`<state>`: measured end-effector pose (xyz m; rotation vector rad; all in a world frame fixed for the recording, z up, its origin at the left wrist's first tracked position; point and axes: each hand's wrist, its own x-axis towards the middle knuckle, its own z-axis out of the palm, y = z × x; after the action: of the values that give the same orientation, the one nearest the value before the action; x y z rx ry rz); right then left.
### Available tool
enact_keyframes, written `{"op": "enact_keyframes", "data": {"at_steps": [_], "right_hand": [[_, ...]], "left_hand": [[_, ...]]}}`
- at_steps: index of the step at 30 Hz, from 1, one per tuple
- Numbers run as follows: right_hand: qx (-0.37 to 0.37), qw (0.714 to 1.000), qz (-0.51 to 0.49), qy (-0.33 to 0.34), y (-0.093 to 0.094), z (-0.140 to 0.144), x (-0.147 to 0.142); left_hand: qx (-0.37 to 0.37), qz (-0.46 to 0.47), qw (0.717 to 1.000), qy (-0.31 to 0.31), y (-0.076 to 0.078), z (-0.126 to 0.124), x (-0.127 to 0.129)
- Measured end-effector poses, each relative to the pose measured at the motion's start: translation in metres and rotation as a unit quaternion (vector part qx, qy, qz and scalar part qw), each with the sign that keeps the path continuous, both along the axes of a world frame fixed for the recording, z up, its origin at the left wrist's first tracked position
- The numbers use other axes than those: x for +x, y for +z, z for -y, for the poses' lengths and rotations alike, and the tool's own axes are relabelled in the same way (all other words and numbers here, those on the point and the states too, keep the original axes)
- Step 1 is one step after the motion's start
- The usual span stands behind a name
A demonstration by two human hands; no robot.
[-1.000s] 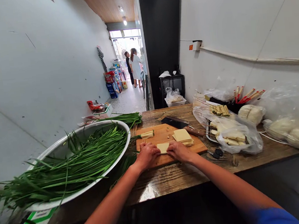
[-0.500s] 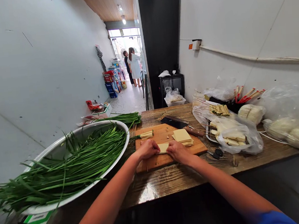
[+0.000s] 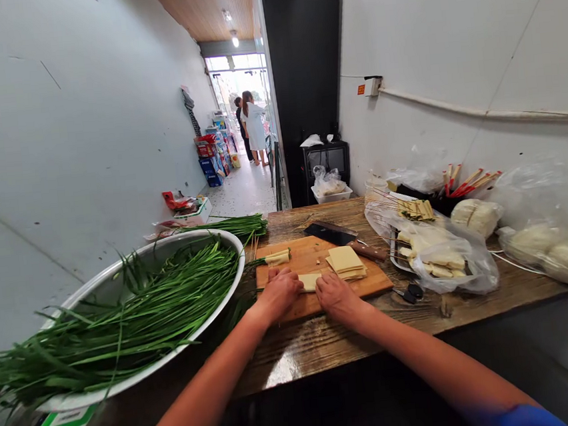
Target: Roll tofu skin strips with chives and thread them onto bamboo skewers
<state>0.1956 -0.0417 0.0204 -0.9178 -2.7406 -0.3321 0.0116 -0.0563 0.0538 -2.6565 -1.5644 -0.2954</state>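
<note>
My left hand (image 3: pixel 280 292) and my right hand (image 3: pixel 335 295) rest on a wooden cutting board (image 3: pixel 313 258), both gripping a pale yellow tofu-skin sheet (image 3: pixel 310 281) between them, fingers curled over its two ends. A stack of the same sheets (image 3: pixel 346 261) lies just beyond my right hand. A finished roll with green chives (image 3: pixel 277 257) sits at the board's far left. A cleaver (image 3: pixel 340 235) lies at the back edge of the board.
A big metal basin of green chives (image 3: pixel 127 308) fills the left of the wooden counter (image 3: pixel 327 343). A tray of skewered rolls in plastic (image 3: pixel 436 252) and bags (image 3: pixel 542 241) stand on the right. Two people (image 3: pixel 253 125) stand far down the corridor.
Both hands have shifted slightly on the sheet, my left hand sliding back toward me and my right hand lowering. The sheet stays between them.
</note>
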Motion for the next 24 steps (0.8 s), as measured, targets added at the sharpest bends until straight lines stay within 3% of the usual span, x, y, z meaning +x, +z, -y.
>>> {"op": "enact_keyframes", "data": {"at_steps": [10,16,24], "right_hand": [[-0.014,1.000,-0.003,-0.009,0.009,-0.005,0.007],[-0.029,1.000,-0.011,-0.005,0.008,-0.007,0.008],[-0.033,0.998,-0.040,0.021,0.005,-0.013,0.012]], "left_hand": [[-0.032,0.013,0.998,0.052,-0.007,-0.002,0.000],[-0.079,0.036,0.992,0.094,-0.001,-0.002,0.003],[-0.035,0.051,0.993,0.101,0.000,0.015,0.008]]}}
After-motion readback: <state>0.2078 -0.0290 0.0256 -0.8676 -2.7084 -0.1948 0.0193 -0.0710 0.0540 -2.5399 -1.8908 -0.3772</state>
